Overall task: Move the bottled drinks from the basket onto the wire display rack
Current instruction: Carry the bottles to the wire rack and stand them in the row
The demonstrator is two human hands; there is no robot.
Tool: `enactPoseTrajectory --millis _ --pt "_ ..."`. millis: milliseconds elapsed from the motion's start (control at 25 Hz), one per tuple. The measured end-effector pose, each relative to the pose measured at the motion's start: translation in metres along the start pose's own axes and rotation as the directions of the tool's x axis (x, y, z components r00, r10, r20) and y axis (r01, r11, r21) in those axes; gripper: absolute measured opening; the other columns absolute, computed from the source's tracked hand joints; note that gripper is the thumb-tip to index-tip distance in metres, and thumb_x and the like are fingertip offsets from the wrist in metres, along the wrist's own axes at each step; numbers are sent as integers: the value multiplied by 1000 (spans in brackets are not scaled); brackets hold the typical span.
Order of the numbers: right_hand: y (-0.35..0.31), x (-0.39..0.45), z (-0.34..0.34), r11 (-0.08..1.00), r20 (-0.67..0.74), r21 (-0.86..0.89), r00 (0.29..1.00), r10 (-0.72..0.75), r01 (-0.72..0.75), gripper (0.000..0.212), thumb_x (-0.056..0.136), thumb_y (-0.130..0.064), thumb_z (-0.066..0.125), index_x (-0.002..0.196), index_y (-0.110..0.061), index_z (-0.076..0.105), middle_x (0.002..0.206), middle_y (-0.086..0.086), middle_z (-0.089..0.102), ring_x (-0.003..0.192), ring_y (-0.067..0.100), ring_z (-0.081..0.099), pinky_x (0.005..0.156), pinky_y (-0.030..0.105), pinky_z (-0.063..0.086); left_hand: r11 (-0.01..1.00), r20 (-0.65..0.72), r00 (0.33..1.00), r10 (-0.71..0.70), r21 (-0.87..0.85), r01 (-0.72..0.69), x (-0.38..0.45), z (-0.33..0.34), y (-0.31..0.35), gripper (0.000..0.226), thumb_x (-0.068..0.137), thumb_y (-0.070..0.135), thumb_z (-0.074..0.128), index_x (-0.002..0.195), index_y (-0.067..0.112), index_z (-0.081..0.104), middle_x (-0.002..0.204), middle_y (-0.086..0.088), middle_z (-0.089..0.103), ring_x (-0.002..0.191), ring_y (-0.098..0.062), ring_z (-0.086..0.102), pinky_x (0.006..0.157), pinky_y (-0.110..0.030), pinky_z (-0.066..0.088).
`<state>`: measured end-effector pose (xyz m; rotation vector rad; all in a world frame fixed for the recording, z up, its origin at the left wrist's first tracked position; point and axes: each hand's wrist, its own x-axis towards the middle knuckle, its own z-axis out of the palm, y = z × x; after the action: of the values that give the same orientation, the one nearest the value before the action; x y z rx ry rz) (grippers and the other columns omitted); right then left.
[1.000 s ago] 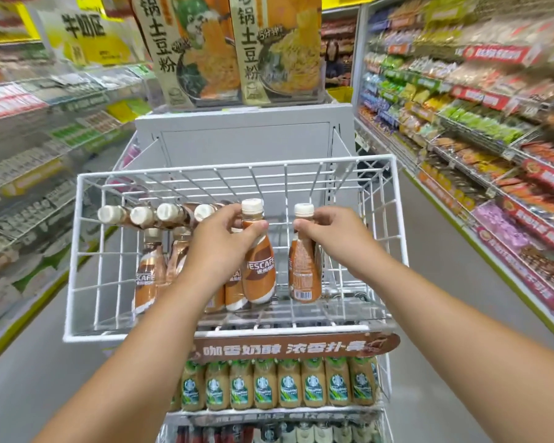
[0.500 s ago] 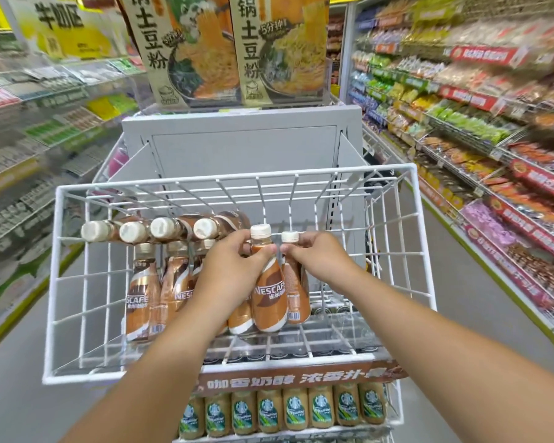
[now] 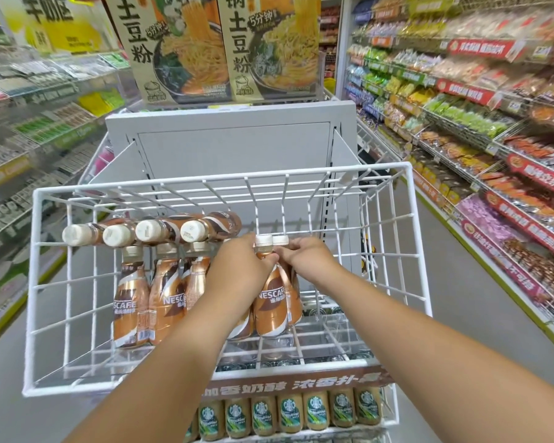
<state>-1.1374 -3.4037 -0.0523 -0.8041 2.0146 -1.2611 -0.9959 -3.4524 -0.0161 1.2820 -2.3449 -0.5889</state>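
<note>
A white wire display rack fills the middle of the view. Inside it, several brown Nescafe bottles stand upright at the left, and several more bottles lie on their sides across their tops. My left hand grips the neck of an upright Nescafe bottle standing on the rack floor. Right beside it, my right hand pinches the neck of a second bottle, which touches the first. No basket is in view.
A lower tier holds a row of green-labelled Starbucks bottles under a brown banner. A grey panel with noodle posters rises behind the rack. Stocked shelves line the aisle on the right, and more shelves on the left.
Both hands have lowered their bottles to the rack floor and brought them together. The view has moved closer and tilted down.
</note>
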Motion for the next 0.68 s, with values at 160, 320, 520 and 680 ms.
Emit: enactPoseTrajectory --millis 160,320,520,680 --pt "3 4 5 1000 -27 2 999 24 -24 32 92 -32 75 105 -3 74 94 4 77 89 23 73 85 32 58 989 -58 998 19 145 -10 -2 3 2 48 90 53 68 127 23 61 98 0 70 98 -27 66 66 -32 46" --pt "4 6 10 998 -84 -59 996 29 -34 31 91 -35 74 112 -12 76 101 1 77 87 19 71 86 31 58 982 -72 997 24 188 -10 -5 5 4 51 91 57 65 130 25 60 101 1 71 101 -27 67 67 -33 46" --pt "6 9 6 998 -89 -35 995 52 -55 21 87 -34 80 88 -14 70 79 -4 70 80 20 67 79 28 54 985 -88 996 16 171 0 -7 8 1 47 90 57 65 126 27 61 100 4 70 99 -26 66 66 -33 48" --pt "6 4 6 998 -105 -38 993 53 -57 42 86 -38 80 104 -2 71 94 7 77 88 24 72 81 33 56 988 -103 994 26 154 -10 -7 13 -1 43 91 55 65 122 26 62 97 4 70 96 -26 66 67 -34 50"
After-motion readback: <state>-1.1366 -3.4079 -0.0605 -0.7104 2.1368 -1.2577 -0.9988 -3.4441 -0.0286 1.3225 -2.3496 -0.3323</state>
